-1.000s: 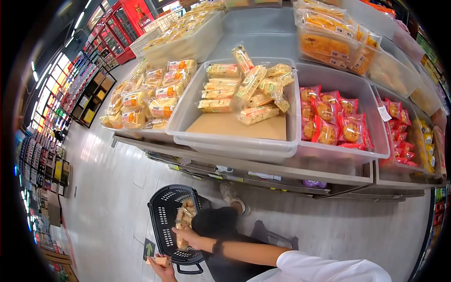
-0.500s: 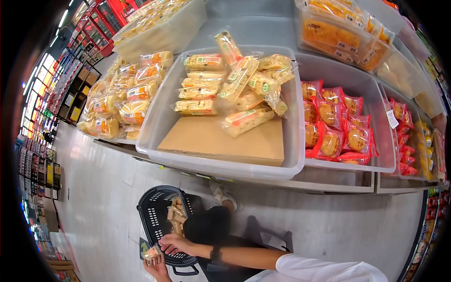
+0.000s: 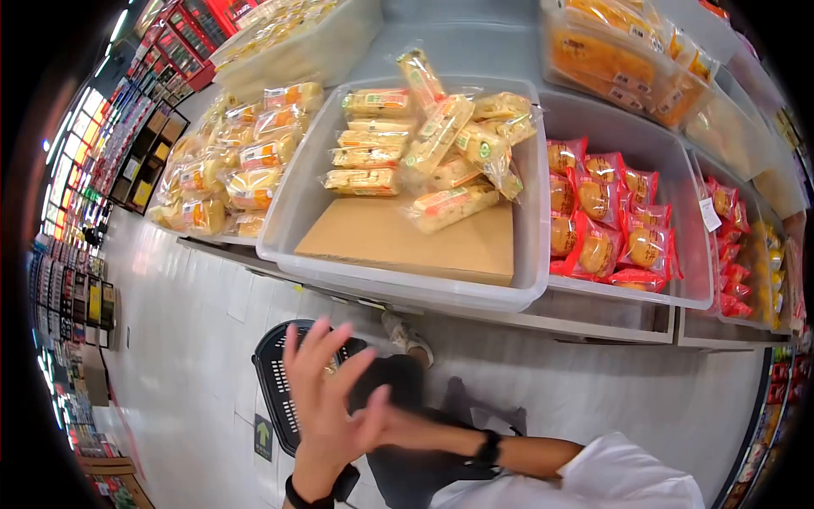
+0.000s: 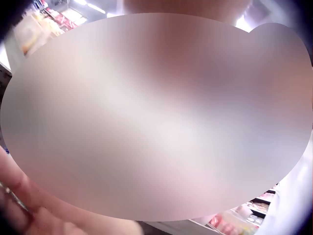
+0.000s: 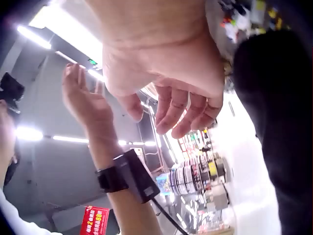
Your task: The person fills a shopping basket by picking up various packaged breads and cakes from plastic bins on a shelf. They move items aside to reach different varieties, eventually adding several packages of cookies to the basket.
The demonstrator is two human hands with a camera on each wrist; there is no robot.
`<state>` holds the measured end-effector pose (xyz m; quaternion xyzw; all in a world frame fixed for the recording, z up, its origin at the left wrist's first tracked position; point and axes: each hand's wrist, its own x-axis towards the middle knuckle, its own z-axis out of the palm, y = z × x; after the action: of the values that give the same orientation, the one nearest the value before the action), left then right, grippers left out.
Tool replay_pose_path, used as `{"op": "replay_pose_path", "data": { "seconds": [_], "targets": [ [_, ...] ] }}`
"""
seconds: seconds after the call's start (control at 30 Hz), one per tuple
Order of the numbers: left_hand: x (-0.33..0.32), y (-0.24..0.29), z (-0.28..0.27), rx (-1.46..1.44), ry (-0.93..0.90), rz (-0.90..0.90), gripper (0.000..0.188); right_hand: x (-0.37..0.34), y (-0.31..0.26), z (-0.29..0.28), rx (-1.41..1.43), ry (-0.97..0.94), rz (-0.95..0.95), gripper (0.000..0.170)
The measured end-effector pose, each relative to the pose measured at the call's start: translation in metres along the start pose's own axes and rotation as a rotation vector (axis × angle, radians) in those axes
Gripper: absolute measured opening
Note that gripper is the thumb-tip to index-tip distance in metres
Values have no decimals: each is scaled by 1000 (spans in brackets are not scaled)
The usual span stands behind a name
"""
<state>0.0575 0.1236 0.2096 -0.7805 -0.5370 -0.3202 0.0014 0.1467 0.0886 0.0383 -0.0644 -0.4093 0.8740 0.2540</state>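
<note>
My left hand (image 3: 326,403) is raised in front of the shopping basket (image 3: 270,365), fingers spread and holding nothing. Behind it in the head view is my right hand (image 3: 397,427), partly hidden by the left. The right wrist view shows the right hand (image 5: 164,73) empty with loosely bent fingers, and the left hand (image 5: 88,105) a short way off with its fingers up. The dark slotted basket stands on the floor beside my knee, its contents mostly covered by the left hand. A large blurred patch fills the left wrist view, with part of a hand (image 4: 49,210) along the lower left.
Ahead, a clear plastic bin (image 3: 407,293) holds wrapped bread sticks (image 3: 373,181) on a cardboard sheet (image 3: 407,246). To its right are red-wrapped round pastries (image 3: 598,199); to its left, packaged buns (image 3: 254,187). More bins stand behind. A floor sign (image 3: 263,437) lies near the basket.
My left hand held a small wrapped package beside the basket; now it is higher and empty. The right hand has drawn back from the basket toward my right.
</note>
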Motion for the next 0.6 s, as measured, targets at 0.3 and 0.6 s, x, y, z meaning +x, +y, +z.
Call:
{"op": "replay_pose_path", "data": {
  "seconds": [0.3,0.6],
  "targets": [
    [67,1,23,199,-79,76,67,-137,-267,17,-934,237,60,31],
    [97,-30,15,-28,-121,191,33,-88,-399,39,-1743,319,-119,34]
  ]
}}
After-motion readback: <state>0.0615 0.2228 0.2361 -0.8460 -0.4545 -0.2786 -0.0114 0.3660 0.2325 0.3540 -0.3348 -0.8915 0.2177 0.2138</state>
